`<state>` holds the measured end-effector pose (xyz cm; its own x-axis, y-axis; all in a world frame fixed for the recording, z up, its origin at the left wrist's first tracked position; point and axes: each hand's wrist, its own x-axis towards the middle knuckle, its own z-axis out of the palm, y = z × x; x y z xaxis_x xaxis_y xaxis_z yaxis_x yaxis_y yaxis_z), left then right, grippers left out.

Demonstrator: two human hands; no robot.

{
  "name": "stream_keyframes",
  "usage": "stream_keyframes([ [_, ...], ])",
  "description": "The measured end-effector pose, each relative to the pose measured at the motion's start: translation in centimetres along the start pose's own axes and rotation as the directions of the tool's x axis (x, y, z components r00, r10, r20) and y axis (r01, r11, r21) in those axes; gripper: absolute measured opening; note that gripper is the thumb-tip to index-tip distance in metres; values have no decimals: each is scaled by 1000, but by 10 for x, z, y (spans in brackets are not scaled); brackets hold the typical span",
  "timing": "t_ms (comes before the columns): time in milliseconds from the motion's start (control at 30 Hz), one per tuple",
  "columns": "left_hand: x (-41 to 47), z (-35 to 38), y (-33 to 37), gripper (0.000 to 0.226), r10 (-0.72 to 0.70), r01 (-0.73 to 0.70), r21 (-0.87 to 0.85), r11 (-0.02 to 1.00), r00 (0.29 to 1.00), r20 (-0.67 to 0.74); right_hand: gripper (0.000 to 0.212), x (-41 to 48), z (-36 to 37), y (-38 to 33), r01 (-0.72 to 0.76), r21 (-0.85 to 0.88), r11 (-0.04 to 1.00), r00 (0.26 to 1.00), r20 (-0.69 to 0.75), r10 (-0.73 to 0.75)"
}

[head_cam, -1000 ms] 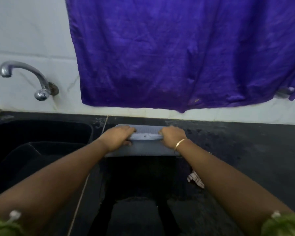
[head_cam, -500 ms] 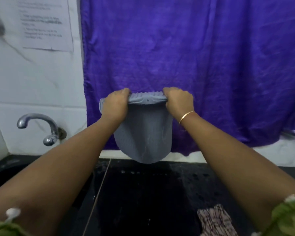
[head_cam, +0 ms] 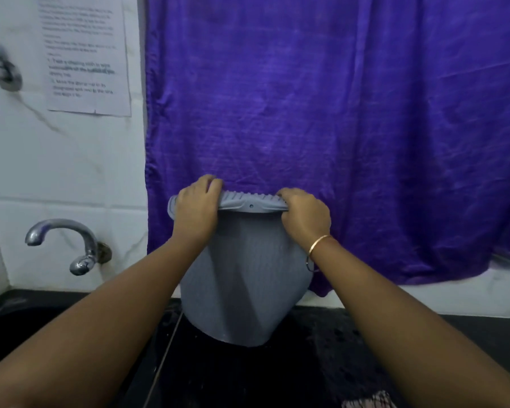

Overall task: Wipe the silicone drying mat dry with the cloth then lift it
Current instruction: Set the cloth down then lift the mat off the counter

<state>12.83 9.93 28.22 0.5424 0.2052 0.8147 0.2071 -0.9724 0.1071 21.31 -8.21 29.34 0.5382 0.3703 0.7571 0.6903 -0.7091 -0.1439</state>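
Left grip (head_cam: pixel 196 210), right grip (head_cam: pixel 305 219) clamped on mat (head_cam: pixel 248 284) top edge; mat hangs above desk (head_cam: pixel 424 348). Best: lift level, firm.

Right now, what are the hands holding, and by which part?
Both hands grip the grey silicone drying mat by its ribbed top edge: the left hand near its left corner, the right hand at its right end. The rest hangs down.

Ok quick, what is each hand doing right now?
Left hand: curled round the top edge of the grey mat, holding it up.
Right hand: curled round the same top edge.
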Motion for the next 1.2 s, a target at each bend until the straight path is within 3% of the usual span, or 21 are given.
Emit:
stream_keyframes([
  [67,-5,1,2,32,-14,14,17,1000,999,34,37,-6,2,3,44,29,999,995,-87,-42],
  [167,-9,5,6,23,-110,86,74,994,888,446,40,-7,7,11,-82,19,996,945,320,72],
  [200,-12,7,6,23,-93,80,49,996,898,429,41,-8,9,14,-86,30,996,937,342,70],
  [233,-15,10,5,25,-46,51,-11,999,953,300,41,-9,8,14,-64,44,997,958,283,49],
  [300,-16,11,8,30,14,-19,-114,993,999,-45,41,-11,4,10,29,69,997,1000,-9,-29],
  [333,-14,10,10,31,12,-24,-110,994,994,-111,41,-11,4,11,46,66,997,995,-90,-40],
  [400,-4,8,12,28,-22,27,-31,999,987,161,38,-10,4,13,-1,24,1000,999,51,0],
  [467,6,6,11,26,-119,98,68,993,810,575,36,-7,6,17,-84,-58,995,925,368,100],
  [500,8,4,11,26,-161,136,88,987,758,632,37,-6,7,17,-108,-55,993,906,405,121],
  [567,13,3,10,26,-168,158,61,985,850,499,41,-2,3,13,-96,17,995,963,253,88],
  [633,16,-2,13,31,-48,55,-41,998,988,149,44,3,-3,10,-27,87,996,998,-49,32],
  [667,16,-2,12,33,23,-24,-82,996,1000,-13,46,3,-6,11,12,97,995,985,-175,5],
  [700,14,-2,9,32,66,-71,-94,993,996,-62,46,2,-7,12,28,75,997,978,-206,-12],
  [767,9,3,6,27,27,-28,-1,1000,975,221,41,-2,-2,15,-2,-4,1000,998,63,2],
  [833,1,8,6,25,-161,97,140,985,795,585,35,-9,7,14,-54,-71,996,888,454,80],
  [867,-3,8,5,26,-208,132,167,977,763,612,36,-12,8,13,-68,-68,995,864,494,93],
  [933,-2,6,3,24,-145,87,147,985,879,454,40,-9,5,12,-69,-21,997,925,373,72],
  [1000,5,1,0,22,15,-23,45,999,985,170,39,0,-2,11,-5,-17,1000,984,178,8],
  [1100,11,-11,4,29,90,-121,-113,986,965,-246,37,4,-18,3,74,31,997,977,-205,-66],
  [1167,8,-14,6,29,79,-118,-155,981,968,-240,38,-1,-19,2,105,-9,994,931,-350,-102],
  [1200,5,-13,6,26,69,-81,-147,986,994,-86,36,-6,-16,3,107,-60,992,964,-239,-118],
])
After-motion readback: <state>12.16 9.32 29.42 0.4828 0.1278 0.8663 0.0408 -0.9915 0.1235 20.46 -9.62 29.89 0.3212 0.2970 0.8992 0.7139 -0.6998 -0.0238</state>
